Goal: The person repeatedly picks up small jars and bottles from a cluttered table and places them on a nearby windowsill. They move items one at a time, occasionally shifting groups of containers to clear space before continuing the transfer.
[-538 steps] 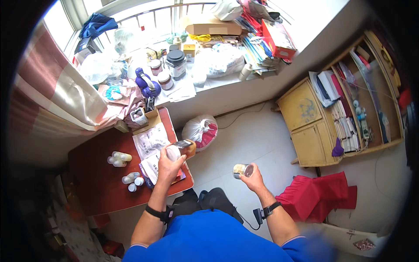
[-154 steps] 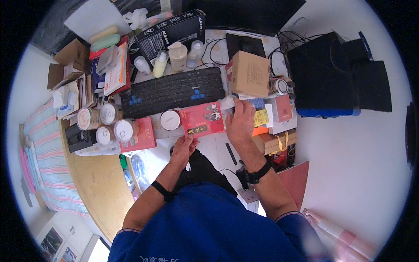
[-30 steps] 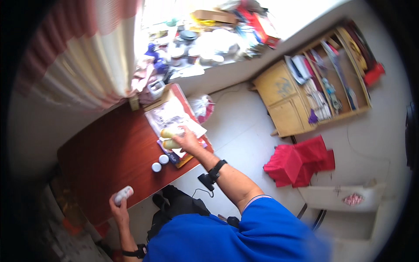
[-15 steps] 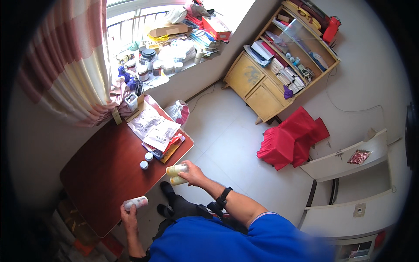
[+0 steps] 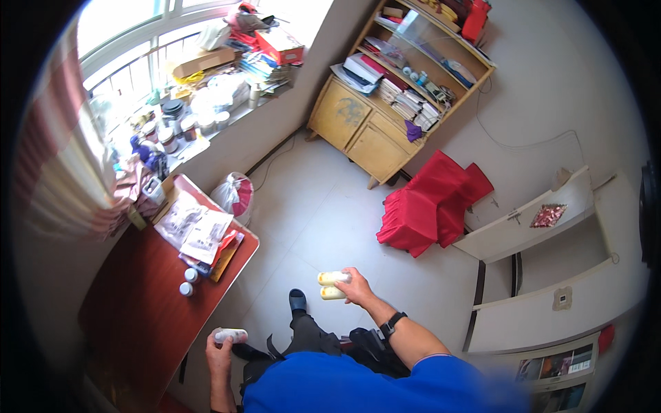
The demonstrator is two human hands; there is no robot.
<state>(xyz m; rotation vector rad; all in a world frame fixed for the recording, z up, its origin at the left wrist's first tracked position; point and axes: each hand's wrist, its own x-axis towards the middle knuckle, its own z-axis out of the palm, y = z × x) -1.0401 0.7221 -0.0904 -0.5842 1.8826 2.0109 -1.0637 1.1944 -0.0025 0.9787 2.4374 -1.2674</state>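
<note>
My right hand (image 5: 356,288) is closed around two pale yellow bottles (image 5: 330,292), held side by side out over the floor. Their ends with orange marks point left. By the table's near edge, my left hand (image 5: 219,354) grips a white bottle (image 5: 232,335) with reddish print, lying nearly level. Two small white bottles with pale blue lids (image 5: 189,282) stand on the reddish-brown table (image 5: 131,303). Behind them, white printed packets (image 5: 200,230) lie over an orange and a dark one.
A windowsill crowded with jars (image 5: 172,134) and boxes runs behind the table. A bagged bin (image 5: 234,196) stands beside the table. Across the floor are a yellow wooden cabinet (image 5: 351,127), a red-draped chair (image 5: 427,206) and white furniture (image 5: 544,241) at the right.
My body has turned and stepped rightward, away from the table. The right hand has carried its two bottles from beside the table out over the floor. The left still holds its bottle.
</note>
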